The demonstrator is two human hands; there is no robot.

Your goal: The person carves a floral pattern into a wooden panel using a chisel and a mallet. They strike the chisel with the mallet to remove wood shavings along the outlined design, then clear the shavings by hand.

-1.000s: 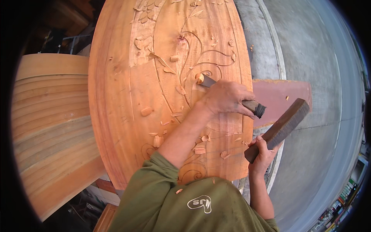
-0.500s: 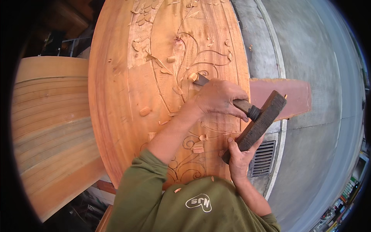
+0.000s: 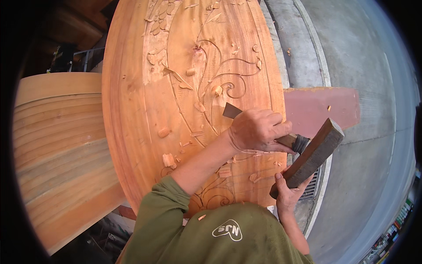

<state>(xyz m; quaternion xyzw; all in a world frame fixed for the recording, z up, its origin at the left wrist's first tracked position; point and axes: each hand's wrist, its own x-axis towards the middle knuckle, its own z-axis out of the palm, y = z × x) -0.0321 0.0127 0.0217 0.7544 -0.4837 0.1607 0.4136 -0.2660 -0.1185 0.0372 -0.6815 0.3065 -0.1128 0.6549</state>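
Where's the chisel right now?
In the head view, the chisel is just right of centre, in the left hand, blade over the carved wooden panel, handle end close to the dark wooden block in the right hand.

Chisel (image 3: 231, 111) partly hidden by left hand (image 3: 259, 130); panel (image 3: 127, 101) cut off at top; right-rim clutter (image 3: 402, 214) too small to tell.

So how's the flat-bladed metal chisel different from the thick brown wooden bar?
The flat-bladed metal chisel points up-left in the picture, while the thick brown wooden bar slants up-right. The left hand holds the chisel; the right hand holds the bar. The chisel's brown handle has a black band; the bar shows none. Both are hand-held.
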